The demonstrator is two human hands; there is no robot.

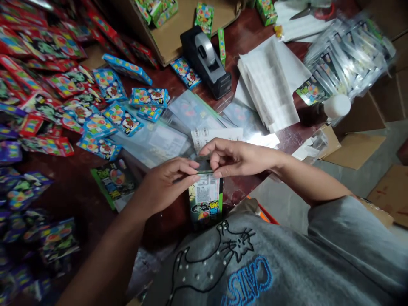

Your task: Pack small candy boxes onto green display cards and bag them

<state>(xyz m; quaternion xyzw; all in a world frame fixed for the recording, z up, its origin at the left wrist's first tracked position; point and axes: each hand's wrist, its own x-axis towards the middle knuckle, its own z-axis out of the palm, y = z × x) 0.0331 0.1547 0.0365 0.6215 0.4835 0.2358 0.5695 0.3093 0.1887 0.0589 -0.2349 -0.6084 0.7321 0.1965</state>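
Observation:
A flat printed packet [206, 195] with a green edge, a white label and colourful lettering hangs upright close to my shirt. My left hand [168, 180] pinches its top edge at the left between thumb and fingers. At the right end of that edge, the thumb and fingertips of my right hand [234, 158] are also closed on it. Just beyond my hands lies a sheet of round stickers [212, 135] on clear sleeves [196, 108]. Another black and green packet [116, 180] rests on the table left of my left forearm.
Red boxes [57, 44], blue boxes [123, 117] and purple packs [27, 187] are heaped at the left. A tape dispenser [205, 61] stands near a cardboard box [174, 38]. Rightward are folded white sheets [269, 83], a white-capped bottle [337, 106], bagged packets [344, 59] and scissors [314, 12].

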